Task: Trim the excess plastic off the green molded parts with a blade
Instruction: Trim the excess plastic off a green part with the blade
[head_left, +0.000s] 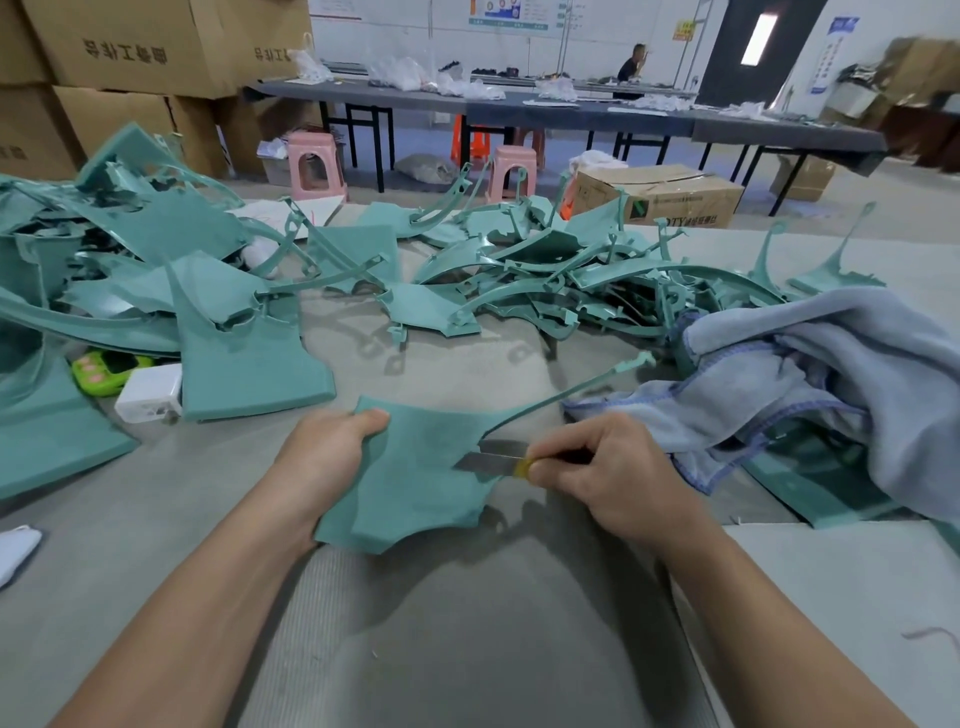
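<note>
Well ahead of the fingers (582, 467), past the far edge of the grey counter (467, 649), a long dark table (571, 111) on black legs runs across the room, strewn with white bags. Two pink plastic stools (317, 163) and an orange stool (478, 143) stand by it on the pale floor (883, 208). Ahead and left of the fingers, brown cardboard boxes (130, 52) are stacked high. Ahead and right, a carton (670, 195) sits on the floor. The white wall (415, 36) carries posters. A dark door (727, 67) holds a bright panel. A person (632, 65) sits beyond the table.
</note>
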